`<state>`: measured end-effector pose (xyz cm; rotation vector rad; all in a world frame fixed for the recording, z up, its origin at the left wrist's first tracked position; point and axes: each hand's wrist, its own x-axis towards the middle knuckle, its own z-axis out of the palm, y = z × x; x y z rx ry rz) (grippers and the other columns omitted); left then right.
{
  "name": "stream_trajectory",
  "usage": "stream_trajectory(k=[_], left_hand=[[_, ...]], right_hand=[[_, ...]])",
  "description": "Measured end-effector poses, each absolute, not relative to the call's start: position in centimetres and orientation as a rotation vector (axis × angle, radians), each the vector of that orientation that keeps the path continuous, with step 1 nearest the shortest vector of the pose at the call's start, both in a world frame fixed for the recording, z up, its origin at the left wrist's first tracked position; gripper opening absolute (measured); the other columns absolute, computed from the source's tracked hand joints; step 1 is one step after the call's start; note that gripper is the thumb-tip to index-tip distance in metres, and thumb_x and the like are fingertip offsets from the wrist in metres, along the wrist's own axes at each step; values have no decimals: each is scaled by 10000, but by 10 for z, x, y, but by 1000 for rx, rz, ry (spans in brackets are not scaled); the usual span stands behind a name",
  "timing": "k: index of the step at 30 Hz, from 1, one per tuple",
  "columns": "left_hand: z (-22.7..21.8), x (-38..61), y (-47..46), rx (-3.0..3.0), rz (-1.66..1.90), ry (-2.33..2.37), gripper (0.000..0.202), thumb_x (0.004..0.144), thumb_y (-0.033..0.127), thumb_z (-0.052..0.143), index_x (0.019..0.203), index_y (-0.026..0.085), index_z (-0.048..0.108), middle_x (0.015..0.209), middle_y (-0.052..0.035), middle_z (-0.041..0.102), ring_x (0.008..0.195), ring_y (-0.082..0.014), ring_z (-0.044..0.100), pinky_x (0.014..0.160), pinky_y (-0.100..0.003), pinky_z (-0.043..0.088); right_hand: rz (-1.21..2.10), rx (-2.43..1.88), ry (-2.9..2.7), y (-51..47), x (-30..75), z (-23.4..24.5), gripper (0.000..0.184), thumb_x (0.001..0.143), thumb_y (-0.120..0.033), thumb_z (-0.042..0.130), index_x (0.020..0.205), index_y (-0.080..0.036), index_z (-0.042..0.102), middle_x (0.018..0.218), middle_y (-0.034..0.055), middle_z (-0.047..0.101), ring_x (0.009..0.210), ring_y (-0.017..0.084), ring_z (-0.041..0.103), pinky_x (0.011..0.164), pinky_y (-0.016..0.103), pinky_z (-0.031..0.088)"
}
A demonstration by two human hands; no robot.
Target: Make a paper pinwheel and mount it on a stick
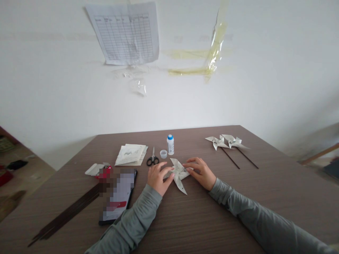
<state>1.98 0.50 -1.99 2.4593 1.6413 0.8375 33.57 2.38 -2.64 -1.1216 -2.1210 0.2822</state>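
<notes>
Near the middle of the desk (238,211), your left hand (157,176) and right hand (200,173) rest open-fingered on the paper pinwheel (180,173); press evenly beside its centre so the folded points lie flat.

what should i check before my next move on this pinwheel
1. Left hand and right hand both touch the pinwheel: ok.
2. Pinwheel lies on the table: ok.
3. Glue upright, its cap off beside it: ok.
4. Scissors shut, apart from the hands: ok.
5. Sticks lie to the left, past the phone: ok.
6. Centre folds stuck down: cannot tell, the hands cover them.
</notes>
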Motion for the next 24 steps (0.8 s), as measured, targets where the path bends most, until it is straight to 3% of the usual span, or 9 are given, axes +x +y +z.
stream_trajectory(k=[12, 19, 24], left_hand=[[-8, -8, 5, 2489, 895, 1665, 324, 1173, 347, 820, 1405, 347, 1046, 1412, -135, 1004, 1347, -406, 947, 1209, -573, 751], [5, -18, 3, 2387, 786, 1838, 281, 1143, 358, 863, 1347, 361, 1056, 1397, -127, 1006, 1373, -407, 938, 1257, -563, 728], [22, -32, 1, 2373, 716, 1839, 311, 1168, 399, 790, 1333, 360, 1051, 1396, -105, 1017, 1359, -380, 943, 1243, -523, 732]], right_hand=[[386, -1295, -2045, 34, 342, -34, 278, 1192, -352, 862, 1419, -347, 1022, 1349, 143, 960, 1325, 413, 876, 1219, 640, 701], [356, -1330, -2081, 31, 338, -31, 267, 1210, -358, 824, 1372, -340, 1036, 1402, 141, 970, 1381, 425, 874, 1282, 655, 673], [380, -1336, -2080, 30, 339, -30, 255, 1193, -385, 834, 1347, -356, 1036, 1397, 138, 965, 1384, 411, 868, 1276, 641, 667]])
